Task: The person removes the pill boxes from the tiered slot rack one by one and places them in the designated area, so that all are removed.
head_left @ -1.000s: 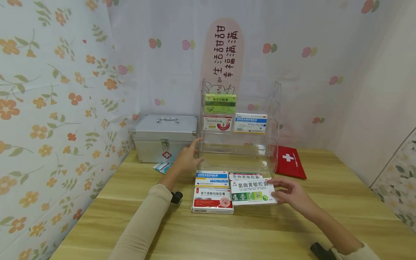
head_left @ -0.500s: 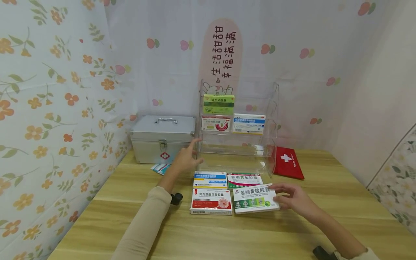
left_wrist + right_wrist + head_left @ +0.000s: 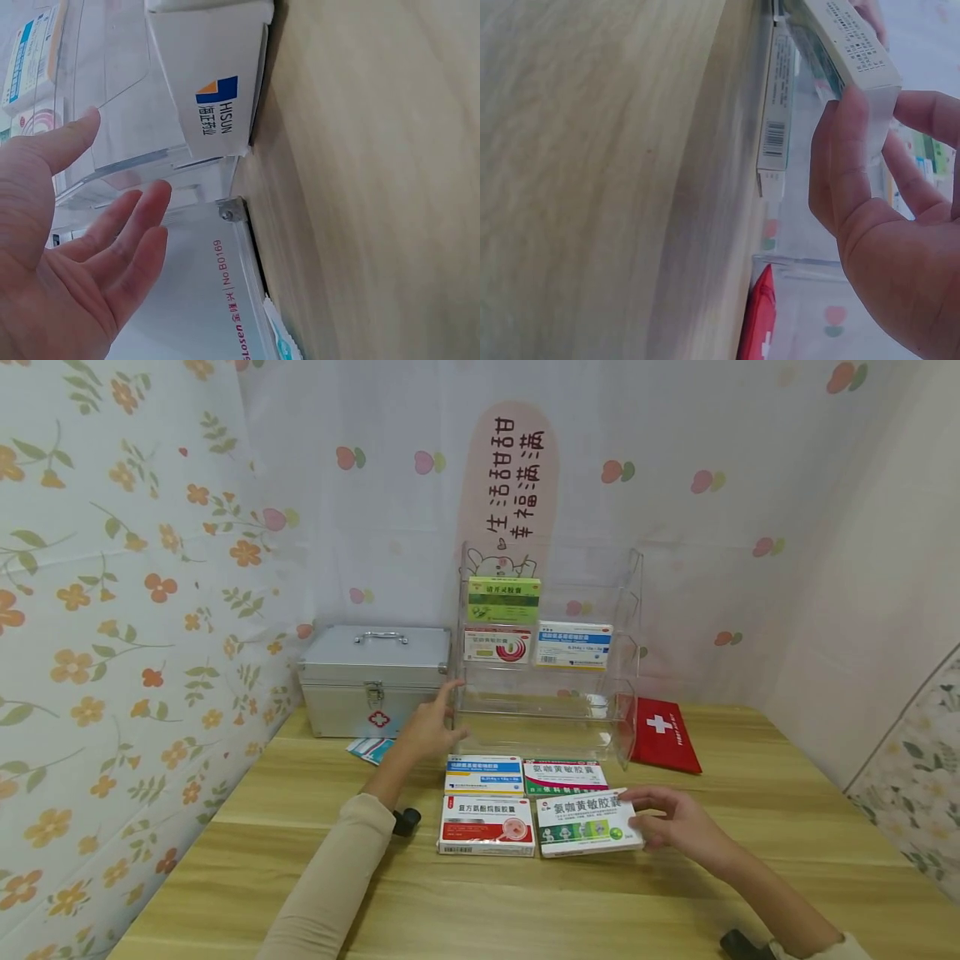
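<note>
My right hand (image 3: 678, 822) pinches the right end of a white medicine box with a green band and black Chinese lettering (image 3: 588, 822), thumb on one face and fingers on the other, as the right wrist view shows. The box's far end is lifted off the light wooden table (image 3: 787, 827); its near edge lies low beside three other boxes. These are a red-and-white box (image 3: 487, 825) just to its left, a blue-and-white box (image 3: 485, 774) behind that one, and a green-and-white box (image 3: 565, 776) directly behind the held one, all flat on the table.

My left hand (image 3: 430, 723) is spread, fingers straight and holding nothing, at the left wall of the clear acrylic tiered rack (image 3: 626, 693). The rack's upper tier holds a green box (image 3: 504, 599). The tier below holds a white box with a red swirl (image 3: 497, 645) and, to its right, a white box with a blue stripe (image 3: 573, 644). I see no boxes in the lower tiers.

Left of the rack stands a closed silver metal case with a red cross (image 3: 372, 679). A small blue-and-white packet (image 3: 367, 749) lies before it. A red first-aid pouch (image 3: 663, 737) leans to the right of the rack.
</note>
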Demonstrator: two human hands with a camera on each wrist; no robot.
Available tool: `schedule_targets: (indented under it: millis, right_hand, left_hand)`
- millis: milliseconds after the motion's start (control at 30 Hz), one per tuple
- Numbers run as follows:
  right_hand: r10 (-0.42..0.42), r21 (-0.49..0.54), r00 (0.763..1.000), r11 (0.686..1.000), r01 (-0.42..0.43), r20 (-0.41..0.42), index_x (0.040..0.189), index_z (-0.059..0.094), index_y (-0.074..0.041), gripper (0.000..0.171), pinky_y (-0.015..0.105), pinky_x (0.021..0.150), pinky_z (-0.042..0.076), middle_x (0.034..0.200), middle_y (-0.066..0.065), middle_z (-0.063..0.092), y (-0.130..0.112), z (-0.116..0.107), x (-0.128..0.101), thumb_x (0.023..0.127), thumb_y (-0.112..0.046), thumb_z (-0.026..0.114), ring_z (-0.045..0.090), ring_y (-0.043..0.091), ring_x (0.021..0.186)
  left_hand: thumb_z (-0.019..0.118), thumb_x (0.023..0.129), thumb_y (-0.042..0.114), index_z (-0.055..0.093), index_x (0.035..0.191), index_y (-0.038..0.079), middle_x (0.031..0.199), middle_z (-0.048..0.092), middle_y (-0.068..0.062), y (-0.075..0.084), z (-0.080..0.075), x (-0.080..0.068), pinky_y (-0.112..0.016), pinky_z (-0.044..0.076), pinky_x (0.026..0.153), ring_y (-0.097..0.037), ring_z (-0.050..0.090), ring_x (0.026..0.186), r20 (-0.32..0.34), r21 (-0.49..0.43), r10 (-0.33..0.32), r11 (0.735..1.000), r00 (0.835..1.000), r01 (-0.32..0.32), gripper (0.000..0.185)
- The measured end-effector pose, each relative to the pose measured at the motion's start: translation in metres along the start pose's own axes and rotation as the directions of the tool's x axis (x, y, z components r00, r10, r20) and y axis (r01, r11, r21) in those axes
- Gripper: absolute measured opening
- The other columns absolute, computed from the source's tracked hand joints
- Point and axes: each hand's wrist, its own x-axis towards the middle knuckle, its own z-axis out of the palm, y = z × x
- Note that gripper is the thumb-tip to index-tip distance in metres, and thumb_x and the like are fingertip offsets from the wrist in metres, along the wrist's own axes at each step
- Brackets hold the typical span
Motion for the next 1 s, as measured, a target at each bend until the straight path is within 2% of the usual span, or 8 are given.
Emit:
schedule_targets:
  millis: [200,333,600,1000]
  right_hand:
    - [0.007,-0.013,1.0,1.0,-0.007,0.011,0.132,0.055,0.005,0.047,0.039,0.069,0.059,0.131,0.028,0.055,0.0029,0.0005,0.0028,0.092,-0.015,0.07,0.061,0.027,0.098]
    - [0.022,-0.015,1.0,1.0,-0.022,0.013,0.131,0.056,0.005,0.046,0.04,0.069,0.059,0.13,0.028,0.055,0.0057,0.0001,0.0044,0.092,-0.015,0.07,0.061,0.027,0.098]
    - [0.058,-0.019,0.998,0.998,-0.057,0.016,0.13,0.058,0.004,0.045,0.041,0.07,0.059,0.13,0.026,0.057,0.0079,0.0001,0.0055,0.091,-0.013,0.071,0.059,0.028,0.104]
    - [0.087,-0.062,0.995,0.995,-0.084,0.046,0.13,0.059,0.003,0.046,0.039,0.061,0.058,0.124,0.028,0.06,0.0081,0.002,0.0083,0.09,-0.017,0.073,0.063,0.025,0.087]
  left_hand:
    - [0.077,0.088,0.028,0.02,0.153,0.035,0.127,0.063,-0.02,0.0004,-0.0003,-0.0006,-0.051,0.053,0.08,-0.04,0.063,0.108,-0.003,-0.002,0.003,1.0,1.0,-0.003,0.086]
    - [0.077,0.088,0.026,0.02,0.154,0.034,0.124,0.063,-0.021,0.0001,0.0004,-0.0001,-0.048,0.054,0.075,-0.038,0.066,0.101,-0.003,-0.008,0.005,1.0,1.0,-0.005,0.087]
    - [0.078,0.087,0.025,0.021,0.153,0.032,0.12,0.065,-0.022,-0.0015,0.002,0.002,-0.043,0.055,0.067,-0.037,0.068,0.095,-0.017,-0.021,0.03,0.999,0.999,-0.03,0.088]
    - [0.077,0.088,0.021,0.019,0.154,0.034,0.112,0.065,-0.017,-0.0017,0.0036,0.003,-0.035,0.051,0.06,-0.024,0.063,0.075,-0.012,-0.034,0.004,0.999,1.0,-0.004,0.088]
